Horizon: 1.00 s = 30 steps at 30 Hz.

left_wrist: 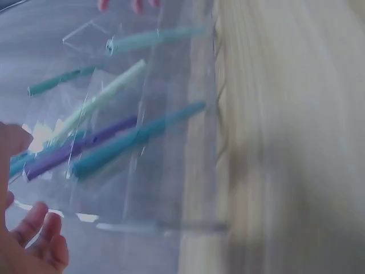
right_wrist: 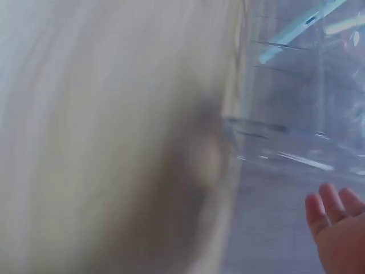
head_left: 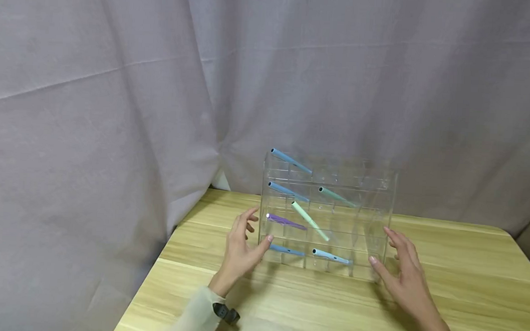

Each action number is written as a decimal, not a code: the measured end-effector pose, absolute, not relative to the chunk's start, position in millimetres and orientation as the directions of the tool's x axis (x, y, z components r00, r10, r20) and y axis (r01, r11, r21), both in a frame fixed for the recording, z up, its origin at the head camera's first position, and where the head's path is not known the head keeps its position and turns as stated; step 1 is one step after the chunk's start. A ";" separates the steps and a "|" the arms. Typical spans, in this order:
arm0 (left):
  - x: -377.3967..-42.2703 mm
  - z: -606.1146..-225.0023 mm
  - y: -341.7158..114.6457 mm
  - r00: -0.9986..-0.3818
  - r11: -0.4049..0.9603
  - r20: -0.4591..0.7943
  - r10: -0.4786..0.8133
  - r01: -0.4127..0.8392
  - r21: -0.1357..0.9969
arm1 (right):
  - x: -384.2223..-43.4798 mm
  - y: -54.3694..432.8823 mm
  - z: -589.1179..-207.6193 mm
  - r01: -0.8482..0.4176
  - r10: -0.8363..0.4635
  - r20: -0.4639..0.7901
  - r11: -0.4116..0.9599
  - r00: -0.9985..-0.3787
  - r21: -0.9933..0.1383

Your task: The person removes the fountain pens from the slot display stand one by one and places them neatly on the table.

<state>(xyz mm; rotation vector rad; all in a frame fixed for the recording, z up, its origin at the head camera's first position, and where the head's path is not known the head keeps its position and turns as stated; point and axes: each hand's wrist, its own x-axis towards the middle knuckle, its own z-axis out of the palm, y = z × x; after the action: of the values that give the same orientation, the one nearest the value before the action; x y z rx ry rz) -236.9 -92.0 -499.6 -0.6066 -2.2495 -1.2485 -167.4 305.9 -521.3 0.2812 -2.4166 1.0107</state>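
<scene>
My left hand point(head_left: 237, 256) and right hand point(head_left: 405, 283), spread wide, flank the clear pen rack point(head_left: 347, 225) before the tabletop's point(head_left: 467, 256) back edge; lopsided pressure could spill the light-green pen point(head_left: 310, 220).

No legible text, label, brand, number or sign anywhere in the head or wrist views.
</scene>
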 end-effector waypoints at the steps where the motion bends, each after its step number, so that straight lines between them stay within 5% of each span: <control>1: -234.7 -501.9 -88.0 -0.786 0.458 0.605 0.127 0.587 0.668 | -169.6 304.6 -524.5 -0.352 0.019 0.499 0.685 -0.866 -0.637; 7: -223.5 -518.6 -73.9 -0.810 0.421 0.564 0.162 0.574 0.702 | -178.7 297.3 -539.2 -0.278 0.052 0.385 0.605 -0.921 -0.746; 15: -220.0 -518.5 -78.0 -0.885 0.307 0.444 0.141 0.466 0.830 | -184.6 294.8 -547.2 -0.260 0.069 0.382 0.620 -0.922 -0.740; 30: -227.2 -464.9 -136.5 -0.886 -0.196 0.401 -0.230 0.446 0.873 | -184.4 293.9 -549.7 -0.280 0.074 0.377 0.542 -0.923 -0.792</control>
<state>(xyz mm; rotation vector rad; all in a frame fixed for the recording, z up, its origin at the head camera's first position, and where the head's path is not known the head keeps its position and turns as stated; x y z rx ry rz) -227.2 -136.5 -464.9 -0.2512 -1.6438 -2.1238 -184.4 293.9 -549.7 0.1685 -2.4159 1.3364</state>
